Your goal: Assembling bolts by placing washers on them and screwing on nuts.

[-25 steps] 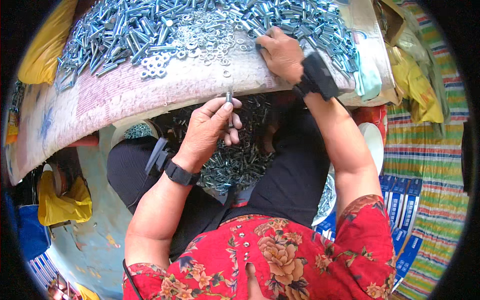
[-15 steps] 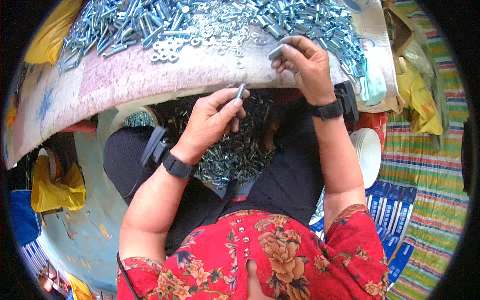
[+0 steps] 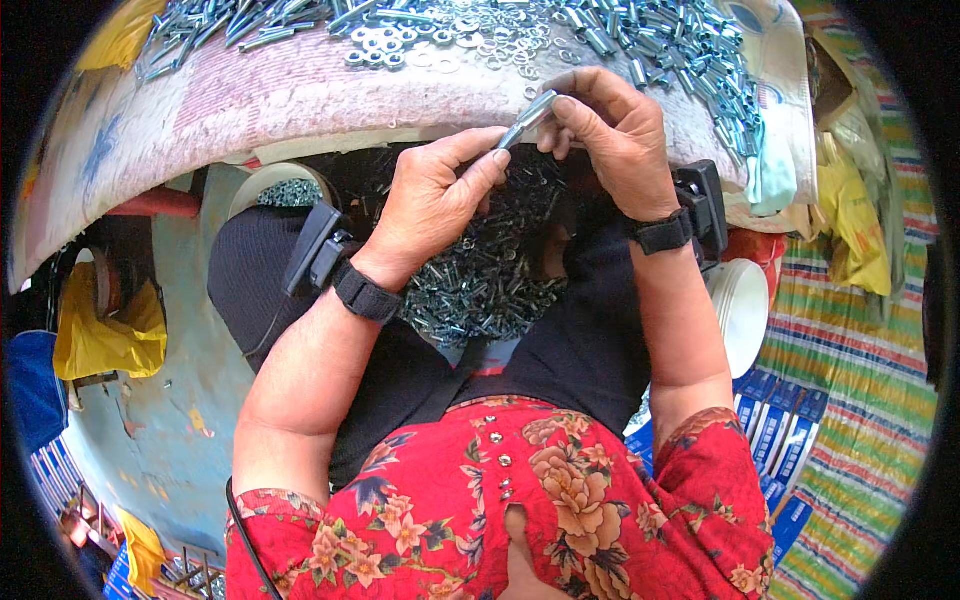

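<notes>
Between thumb and forefinger my left hand (image 3: 430,200) pinches a shiny metal bolt (image 3: 509,138), tilted up to the right. Opposite it, my right hand (image 3: 625,145) holds a metal sleeve (image 3: 541,104) by its upper end. Bolt and sleeve meet end to end in one line; how far one sits inside the other I cannot tell. Beyond the hands, a cloth-covered work surface (image 3: 270,105) carries loose bolts (image 3: 265,22) at the left, nuts (image 3: 383,45) and flat washers (image 3: 505,40) in the middle, and a heap of sleeves (image 3: 690,60) at the right.
Below my hands, between my knees, lies a heap of bolt assemblies (image 3: 480,295). A white bucket (image 3: 745,315) stands by my right arm, near blue boxes (image 3: 775,430). At the left are a bucket of small metal parts (image 3: 290,192) and a yellow bag (image 3: 110,330).
My left hand has moved up and right, bringing the bolt against the sleeve in my right hand. The view has shifted slightly, so the work surface appears higher.
</notes>
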{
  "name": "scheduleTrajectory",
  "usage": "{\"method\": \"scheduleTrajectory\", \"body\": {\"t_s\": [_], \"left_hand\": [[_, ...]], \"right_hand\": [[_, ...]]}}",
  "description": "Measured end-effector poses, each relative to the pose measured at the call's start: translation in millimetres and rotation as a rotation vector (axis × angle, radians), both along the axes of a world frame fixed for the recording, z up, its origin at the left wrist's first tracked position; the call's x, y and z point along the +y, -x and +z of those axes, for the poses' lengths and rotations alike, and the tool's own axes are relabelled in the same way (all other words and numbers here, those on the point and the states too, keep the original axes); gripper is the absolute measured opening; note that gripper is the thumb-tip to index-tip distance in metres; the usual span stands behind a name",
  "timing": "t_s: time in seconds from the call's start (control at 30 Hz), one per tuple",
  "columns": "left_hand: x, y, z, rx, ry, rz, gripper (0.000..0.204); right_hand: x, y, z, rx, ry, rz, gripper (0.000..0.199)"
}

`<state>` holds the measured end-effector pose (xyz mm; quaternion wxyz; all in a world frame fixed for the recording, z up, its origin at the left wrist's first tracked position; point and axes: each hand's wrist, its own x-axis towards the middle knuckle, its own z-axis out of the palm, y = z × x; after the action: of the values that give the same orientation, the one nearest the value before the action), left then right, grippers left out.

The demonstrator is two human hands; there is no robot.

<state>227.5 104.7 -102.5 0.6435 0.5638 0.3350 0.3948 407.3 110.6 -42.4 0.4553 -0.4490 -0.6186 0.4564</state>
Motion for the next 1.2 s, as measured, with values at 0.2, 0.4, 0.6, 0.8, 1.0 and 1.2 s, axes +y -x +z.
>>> {"method": "scheduleTrajectory", "body": {"t_s": [0.2,0.4,0.6,0.8,1.0,1.2], "left_hand": [[6.3,5.1,-7.2,0.099,-0.352,0.168,0.023],[5.1,8.5,-10.5,0.022,-0.323,0.185,0.035],[2.5,20.0,-0.6,0.085,-0.286,0.214,0.029],[7.0,34.4,12.0,-0.290,0.065,0.438,0.022],[14.7,48.4,13.2,-0.342,0.009,0.642,0.026],[15.6,40.8,12.9,-0.390,0.118,0.574,0.015]], "right_hand": [[3.6,10.9,-2.3,-0.194,-0.120,0.023,0.011],[0.5,24.6,-6.4,-0.337,-0.036,-0.035,0.014],[12.8,42.7,-16.8,-0.652,-0.301,-0.004,0.028],[56.8,62.4,-0.4,-0.548,-0.418,-0.099,0.020],[96.2,103.0,-19.9,-1.043,-0.790,0.081,0.028],[106.7,79.2,-27.3,-0.936,-0.895,0.228,0.020]]}}
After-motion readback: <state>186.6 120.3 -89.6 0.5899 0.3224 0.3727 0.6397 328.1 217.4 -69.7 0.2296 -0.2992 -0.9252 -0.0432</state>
